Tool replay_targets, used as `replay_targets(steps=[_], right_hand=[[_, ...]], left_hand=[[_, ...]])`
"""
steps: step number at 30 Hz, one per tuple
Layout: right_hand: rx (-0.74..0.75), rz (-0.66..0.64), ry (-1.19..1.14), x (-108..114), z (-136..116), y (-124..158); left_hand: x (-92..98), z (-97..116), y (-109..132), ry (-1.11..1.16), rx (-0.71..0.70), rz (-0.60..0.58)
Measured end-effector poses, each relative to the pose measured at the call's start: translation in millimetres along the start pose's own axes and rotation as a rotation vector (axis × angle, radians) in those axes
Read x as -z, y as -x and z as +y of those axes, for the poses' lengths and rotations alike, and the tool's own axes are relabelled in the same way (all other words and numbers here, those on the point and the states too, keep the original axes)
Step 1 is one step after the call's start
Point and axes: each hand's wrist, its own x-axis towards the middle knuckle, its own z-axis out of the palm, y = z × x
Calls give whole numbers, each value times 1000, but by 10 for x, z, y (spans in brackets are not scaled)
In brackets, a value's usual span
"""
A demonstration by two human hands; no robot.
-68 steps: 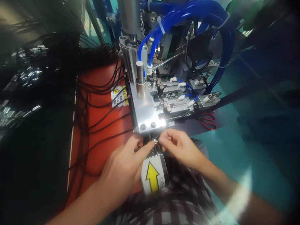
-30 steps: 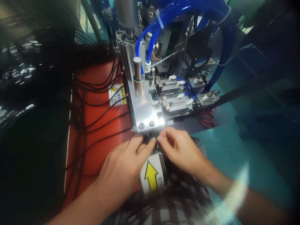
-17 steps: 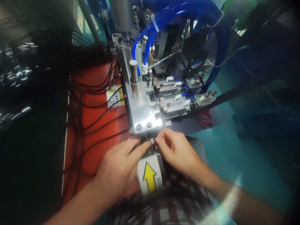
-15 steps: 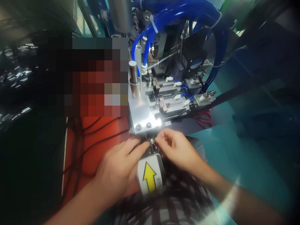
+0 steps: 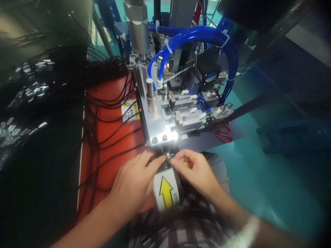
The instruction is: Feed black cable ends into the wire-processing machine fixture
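A small bunch of thin coloured wires fans out just below the front edge of the metal press machine. My left hand comes in from the left, its thumb and fingertips closed on the root of the wires. From the right, my right hand pinches at the free wire ends with thumb and forefinger; the exact strand is too small to make out. Right under the fingers is a white-topped block with a yellow arrow label.
Black cables run across the orange-red machine table on the left, by a warning label. Blue air hoses arch above the pneumatic cylinders. Red-handled scissors lie to the right of the machine.
The view has shifted, showing more of the table and the press column. My right fingertips have dropped slightly, and the coloured wires are more spread out. My left hand stays at the wires.
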Motion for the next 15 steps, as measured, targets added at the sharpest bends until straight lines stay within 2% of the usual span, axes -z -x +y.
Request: replay_targets(steps=[3,7,11,13,15], right_hand=[[32,37,22,-46,-11,30],[195,100,252,-35,-63,35],[309,107,428,12,-136,28],[296,78,400,38,-148,-4],[219,5,279,62,-136,-56]], left_hand=[[-5,-4,1,-1,8,-7],[-47,-12,36,-8,20,21],[-50,-17,42,-13,39,19],[-20,-18,25,-10,29,-3],[11,-15,6,-3,8,-17]])
